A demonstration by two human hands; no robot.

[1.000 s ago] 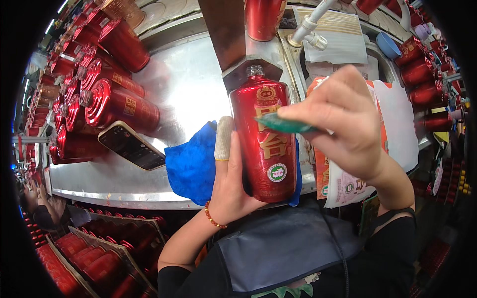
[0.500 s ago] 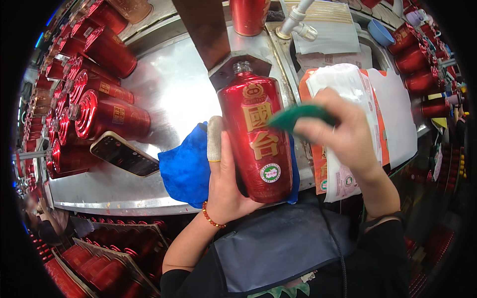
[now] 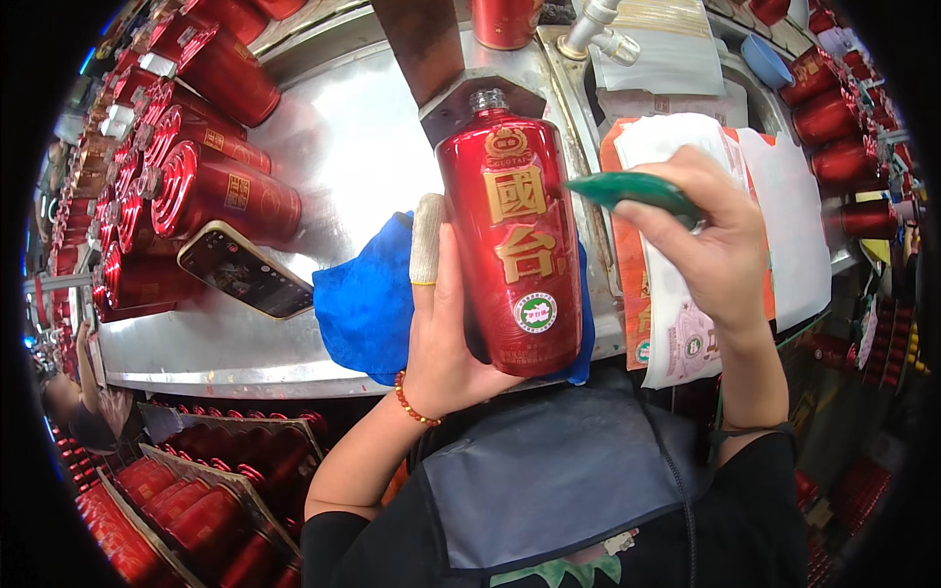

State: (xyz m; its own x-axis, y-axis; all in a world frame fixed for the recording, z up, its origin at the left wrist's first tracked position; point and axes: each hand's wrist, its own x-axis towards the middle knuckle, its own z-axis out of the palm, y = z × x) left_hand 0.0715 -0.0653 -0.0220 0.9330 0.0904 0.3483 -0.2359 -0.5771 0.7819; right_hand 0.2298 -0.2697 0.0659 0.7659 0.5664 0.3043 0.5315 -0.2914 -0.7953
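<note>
A shiny red bottle [image 3: 510, 274] with raised gold characters, a round white-and-green sticker and an uncapped neck lies face up before me. My left hand [image 3: 449, 333] cradles it from the left and beneath, thumb along its side; one finger wears a beige fabric sleeve [image 3: 425, 240]. Between the thumb and fingers of my right hand [image 3: 720, 230] is a smooth, dark green pointed piece [image 3: 642, 194]. Its tip points left, close to the bottle's right edge; whether they touch I cannot tell. A blue cloth [image 3: 368, 304] spreads under and left of the bottle.
A phone [image 3: 245, 269] leans against several red bottles [image 3: 230, 191] at left. On the right lie white and orange paper sheets [image 3: 676, 265]; a tap [image 3: 598, 34] and blue bowl [image 3: 766, 63] stand farther back. A dark post [image 3: 421, 44] rises beyond the bottle neck.
My right hand has moved to the right, drawing the green piece from over the gold characters to the bottle's right edge. My left hand still holds the bottle.
</note>
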